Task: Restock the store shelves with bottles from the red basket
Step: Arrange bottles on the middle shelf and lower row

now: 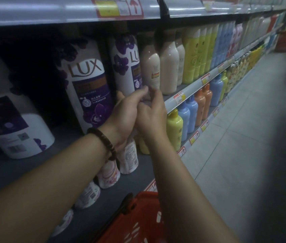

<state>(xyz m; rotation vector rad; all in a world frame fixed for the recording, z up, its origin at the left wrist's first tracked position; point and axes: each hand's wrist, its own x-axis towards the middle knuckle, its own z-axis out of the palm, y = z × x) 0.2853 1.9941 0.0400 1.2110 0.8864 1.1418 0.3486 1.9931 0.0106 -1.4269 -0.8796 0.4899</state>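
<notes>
Far left: a squat white plastic bottle with a dark purple label [15, 123] leans tilted on the grey metal shelf [15, 174], well apart from the hands.
Neighbour: a tall white-and-purple plastic LUX bottle [87, 88] stands upright, just left of the left hand.
Left hand: the left hand [123, 113], with a dark beaded bracelet [103, 141] at the wrist, curls round the foot of the second tall white-and-purple LUX bottle [126, 67], thumb on the bottle's left side and fingers across its front.
Task bottle: upright on the shelf with its long axis vertical, rising straight ahead of and above both hands, just beside a cream plastic bottle [150, 67].
Right hand: the right hand [152, 113] lies against the left with its fingers bent at the bottle's lower right edge. I can't tell whether it grips or only touches.
Nearer hand: the left, I'd judge, so any nudge would go through the bottle's base.
Below: the red plastic basket [138, 220] is near the person. Its contents are not visible.
</notes>
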